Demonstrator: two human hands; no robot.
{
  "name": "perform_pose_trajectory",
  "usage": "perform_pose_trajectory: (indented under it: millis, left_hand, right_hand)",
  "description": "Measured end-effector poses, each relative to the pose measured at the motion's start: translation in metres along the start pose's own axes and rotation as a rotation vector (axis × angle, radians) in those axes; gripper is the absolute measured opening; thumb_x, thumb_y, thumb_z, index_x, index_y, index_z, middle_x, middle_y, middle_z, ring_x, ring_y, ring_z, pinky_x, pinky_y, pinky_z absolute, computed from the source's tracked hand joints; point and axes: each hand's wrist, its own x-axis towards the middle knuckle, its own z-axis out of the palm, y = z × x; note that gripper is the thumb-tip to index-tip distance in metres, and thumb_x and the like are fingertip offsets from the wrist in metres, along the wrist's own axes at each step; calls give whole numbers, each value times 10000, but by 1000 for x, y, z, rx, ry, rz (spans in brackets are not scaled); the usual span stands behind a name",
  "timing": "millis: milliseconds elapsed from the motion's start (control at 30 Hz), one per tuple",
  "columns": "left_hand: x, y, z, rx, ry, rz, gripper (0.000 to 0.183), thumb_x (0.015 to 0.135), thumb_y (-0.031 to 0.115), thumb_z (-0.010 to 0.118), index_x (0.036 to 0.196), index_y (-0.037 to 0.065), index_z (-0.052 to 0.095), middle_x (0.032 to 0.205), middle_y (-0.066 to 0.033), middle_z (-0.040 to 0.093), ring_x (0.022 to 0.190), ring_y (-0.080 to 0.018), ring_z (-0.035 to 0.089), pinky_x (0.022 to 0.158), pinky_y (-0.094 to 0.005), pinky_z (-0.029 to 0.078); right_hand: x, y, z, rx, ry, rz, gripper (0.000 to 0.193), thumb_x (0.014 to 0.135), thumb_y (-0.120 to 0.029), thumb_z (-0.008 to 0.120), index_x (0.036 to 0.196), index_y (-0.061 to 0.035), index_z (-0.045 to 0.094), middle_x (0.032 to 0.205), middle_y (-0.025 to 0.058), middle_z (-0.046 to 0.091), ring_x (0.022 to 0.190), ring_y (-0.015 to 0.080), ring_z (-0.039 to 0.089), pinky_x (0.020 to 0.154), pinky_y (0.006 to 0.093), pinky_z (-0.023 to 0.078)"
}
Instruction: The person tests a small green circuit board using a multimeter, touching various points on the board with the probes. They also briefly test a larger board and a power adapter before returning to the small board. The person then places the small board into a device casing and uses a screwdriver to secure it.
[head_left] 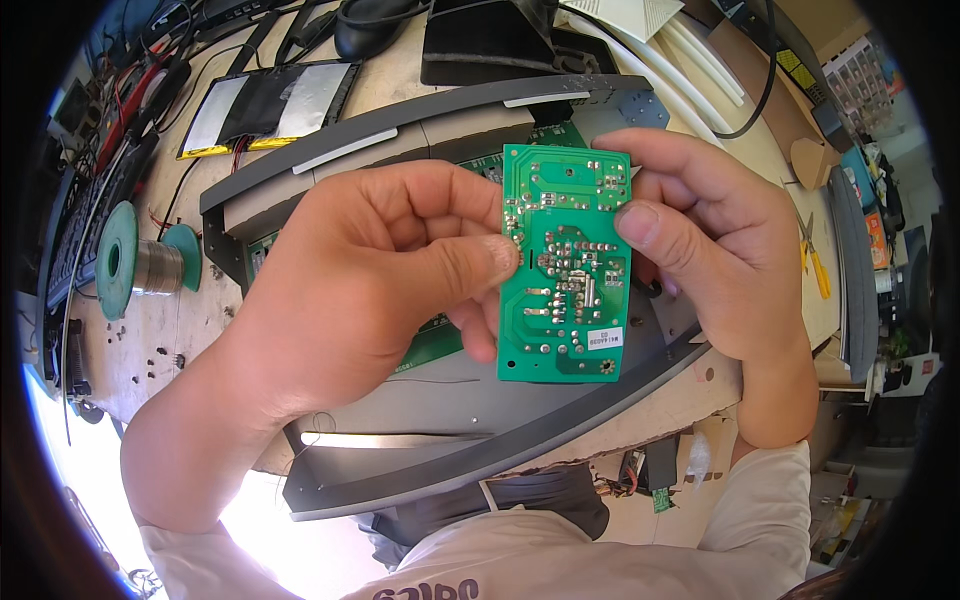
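Note:
A green circuit board (535, 330) is held upright between my two hands, its soldered side facing me. My left hand (370, 270) pinches its left edge, thumb on the face and fingers behind. On the other side, my right hand (710, 240) grips the upper right edge with the thumb laid over it. A small white label (606, 338) sticks to the board's lower right. Below the hands lies an open dark grey metal chassis (560, 420), with a larger green board (432, 346) partly hidden in it. Metal tweezers (390, 439) rest along the chassis's near side.
A spool of solder wire (155, 262) stands at the left, with several small screws (178, 360) near it. Behind the chassis lies a flat battery pack (268, 105) with wires. Yellow-handled scissors (818, 265) lie at the right, and a black cable (765, 100) loops at the back right.

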Motion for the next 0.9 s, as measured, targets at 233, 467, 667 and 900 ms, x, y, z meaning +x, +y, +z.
perform_pose_trajectory:
  millis: [233,467,667,900]
  left_hand:
    - [1,-1,2,-8,6,19,206,987,38,622,1149,-88,622,923,-130,714,685,-159,693,570,-276,582]
    - [1,1,5,12,-10,12,192,980,7,622,1146,-90,618,883,-118,702,672,-158,681,565,-286,573]
    - [-1,3,7,44,-14,12,180,974,-14,616,1138,-88,628,869,-107,698,667,-149,672,573,-270,561]
    - [-3,2,10,48,12,-39,149,970,-35,612,1112,-76,633,860,-85,686,667,-126,649,590,-254,543]
  right_hand:
    - [3,15,-10,-302,-177,-1161,197,863,-145,644,744,-23,546,774,85,516,649,238,486,633,435,535]
    - [-1,19,9,-431,-275,-1255,183,729,-74,701,732,-10,530,740,76,486,641,245,473,709,545,593]
    - [-4,13,11,-517,-309,-1213,195,681,-57,719,746,-12,541,743,74,493,637,245,480,750,522,594]
    - [-5,12,13,-613,-367,-1233,228,678,-94,749,753,-17,548,743,70,503,632,240,504,767,508,598]
